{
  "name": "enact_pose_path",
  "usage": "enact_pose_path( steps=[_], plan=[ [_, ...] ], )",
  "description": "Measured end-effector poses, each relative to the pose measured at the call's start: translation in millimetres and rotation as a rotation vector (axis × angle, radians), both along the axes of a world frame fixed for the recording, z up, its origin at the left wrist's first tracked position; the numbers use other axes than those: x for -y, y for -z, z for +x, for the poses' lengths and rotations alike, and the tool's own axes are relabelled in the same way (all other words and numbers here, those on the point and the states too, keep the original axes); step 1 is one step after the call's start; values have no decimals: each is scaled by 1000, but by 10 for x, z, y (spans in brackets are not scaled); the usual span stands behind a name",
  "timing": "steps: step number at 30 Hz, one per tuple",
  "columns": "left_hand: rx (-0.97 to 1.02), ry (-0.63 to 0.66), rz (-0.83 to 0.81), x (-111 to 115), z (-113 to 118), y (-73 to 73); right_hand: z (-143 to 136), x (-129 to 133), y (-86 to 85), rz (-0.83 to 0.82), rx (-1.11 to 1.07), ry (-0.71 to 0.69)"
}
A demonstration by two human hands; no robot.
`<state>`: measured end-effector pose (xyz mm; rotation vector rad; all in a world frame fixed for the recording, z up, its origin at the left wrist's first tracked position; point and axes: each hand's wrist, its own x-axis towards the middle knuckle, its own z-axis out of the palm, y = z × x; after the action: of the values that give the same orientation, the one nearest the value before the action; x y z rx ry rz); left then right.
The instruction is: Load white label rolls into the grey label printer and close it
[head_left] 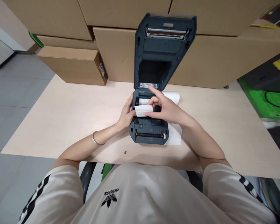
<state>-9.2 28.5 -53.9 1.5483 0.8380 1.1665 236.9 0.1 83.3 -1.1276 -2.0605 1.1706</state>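
Note:
A dark grey label printer [151,127] stands on the table with its lid [140,56] raised. Along its left wall lies my left hand [127,113], gripping the side with the fingers outside and the thumb over the edge. My right hand [164,107] reaches over the printer from the right. Its thumb and lower fingers pinch a curled white strip of label paper [142,111], while the index finger points up toward the lid hinge. Behind the strip, a white label roll [143,101] sits in the printer's bay, partly hidden by my right hand. A black roller [150,135] spans the front.
Behind the printer, another white paper roll [172,97] lies on the table [224,124]. A flat white sheet [175,137] pokes out from under the printer's right side. Cardboard boxes [116,53] line the back edge, with a smaller box [72,67] at the left.

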Motion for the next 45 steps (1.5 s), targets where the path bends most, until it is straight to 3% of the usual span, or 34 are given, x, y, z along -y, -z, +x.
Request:
enact_pose_path(
  steps=[6, 13, 17, 34, 39, 42, 45],
  plan=[
    [-6, 2, -20, -41, -26, 43, 77, 399, -250, 381, 535, -255],
    [1, 0, -36, -37, -11, 23, -89, 742, -161, 471, 751, -266],
    [-14, -8, -36, -19, -8, 20, -74, 837, -171, 579, 770, -323],
    [-139, 21, 8, 33, -13, -81, 22, 1049, -196, 739, 726, -464],
    [-149, 47, 35, 5, -24, -69, 119, 1061, -220, 647, 632, -437],
    [-160, 50, 40, -8, -29, -63, 229, 963, -322, 554, 588, -404],
    [-179, 38, 20, -14, -34, -66, 341, 860, -454, 560, 641, -309]
  ],
)
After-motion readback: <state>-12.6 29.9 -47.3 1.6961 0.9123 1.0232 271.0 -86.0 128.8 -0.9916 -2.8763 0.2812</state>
